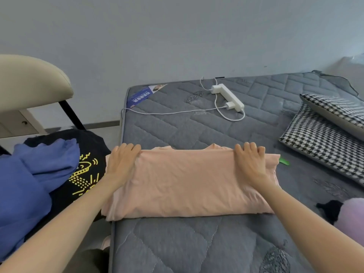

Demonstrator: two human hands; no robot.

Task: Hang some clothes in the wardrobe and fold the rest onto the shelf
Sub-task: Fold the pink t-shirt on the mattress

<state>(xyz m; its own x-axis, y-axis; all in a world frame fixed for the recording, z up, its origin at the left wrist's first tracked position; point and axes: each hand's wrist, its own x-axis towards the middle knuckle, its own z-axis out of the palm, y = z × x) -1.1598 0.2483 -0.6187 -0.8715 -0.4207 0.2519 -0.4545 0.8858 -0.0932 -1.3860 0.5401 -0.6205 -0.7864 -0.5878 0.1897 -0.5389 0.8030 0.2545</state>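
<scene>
A peach shirt (185, 184) lies folded in a wide band across the grey mattress (177, 243). Its collar peeks out along the far edge. My left hand (122, 162) grips the far left corner of the top layer, fingers curled over the edge. My right hand (252, 164) grips the far right corner in the same way. Both thumbs are hidden under the cloth. A blue garment (29, 184) and a black shirt with a yellow print (88, 174) lie heaped to the left of the mattress.
A white power strip (228, 97) with its cables lies at the far end of the mattress. Two houndstooth cushions (323, 138) sit at the right, a lilac soft item (352, 215) at the right edge. A beige chair (29, 83) stands at the back left.
</scene>
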